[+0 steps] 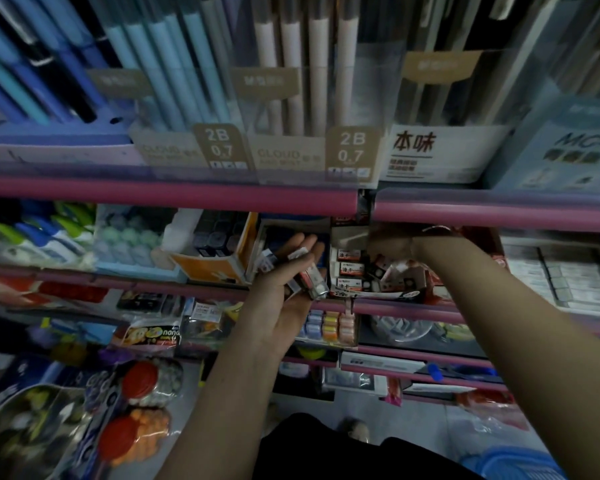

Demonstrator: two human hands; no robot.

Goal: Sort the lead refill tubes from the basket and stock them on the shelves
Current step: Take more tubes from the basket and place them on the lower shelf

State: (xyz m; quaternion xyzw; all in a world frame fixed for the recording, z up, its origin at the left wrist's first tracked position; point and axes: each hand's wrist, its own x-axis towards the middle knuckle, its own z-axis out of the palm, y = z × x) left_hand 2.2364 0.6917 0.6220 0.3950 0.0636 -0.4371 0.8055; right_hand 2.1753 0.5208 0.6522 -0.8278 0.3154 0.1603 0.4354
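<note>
My left hand [284, 282] lies palm up in front of the middle shelf, its fingers cradling several small lead refill tubes [309, 278], red, black and clear. My right hand [388, 242] reaches under the pink shelf rail into a red display box [378, 271] holding more small refill packs. The right hand is blurred and partly hidden by the rail; a pale flat piece [352, 239] sits at its fingertips, and I cannot tell whether it grips it. A blue basket [510, 465] shows at the bottom right, beside my right forearm.
Pink shelf rails [174, 194] run across the view. Boxes of 2B 0.7 pencils [219, 147] stand on the upper shelf. An orange-edged box [219, 261] sits left of my left hand. Bagged items hang at the lower left.
</note>
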